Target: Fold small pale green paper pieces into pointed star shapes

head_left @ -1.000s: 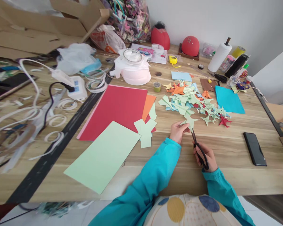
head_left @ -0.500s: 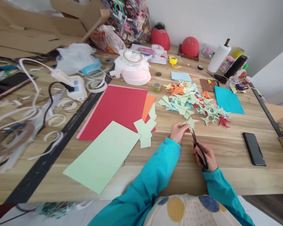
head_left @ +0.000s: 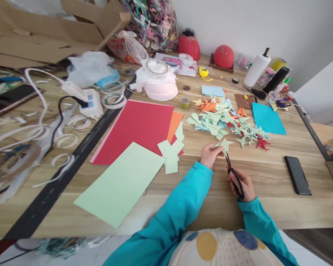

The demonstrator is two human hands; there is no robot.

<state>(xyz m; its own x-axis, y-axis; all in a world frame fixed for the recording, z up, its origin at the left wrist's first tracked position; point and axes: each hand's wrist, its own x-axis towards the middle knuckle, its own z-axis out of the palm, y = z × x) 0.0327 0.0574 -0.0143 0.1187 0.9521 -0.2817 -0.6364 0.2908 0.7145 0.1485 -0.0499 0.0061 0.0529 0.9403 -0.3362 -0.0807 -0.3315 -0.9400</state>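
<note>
My left hand (head_left: 209,155) pinches a small light green folded paper star (head_left: 225,145) by its left side. A pair of scissors (head_left: 234,177) with black handles is gripped in my right hand (head_left: 245,184). The blades point away from me, with their tips at the lower edge of the paper. Just beyond my hands lies a pile of folded paper pieces (head_left: 218,118) in green, orange, blue and red. Left of my left hand are small light green paper pieces (head_left: 171,157), overlapping a red sheet (head_left: 138,129). Nearer to me lies a large light green sheet (head_left: 120,184).
A black phone (head_left: 298,175) lies to the right, and a turquoise sheet (head_left: 269,118) beyond it. White cables, a power strip (head_left: 93,104) and ribbon coils crowd the left side. Along the back stand a yellow tape measure (head_left: 203,72), a red pincushion (head_left: 223,56) and a white roll (head_left: 256,70).
Both hands, the paper star and the scissors hold nearly the same position. The camera view has shifted very slightly.
</note>
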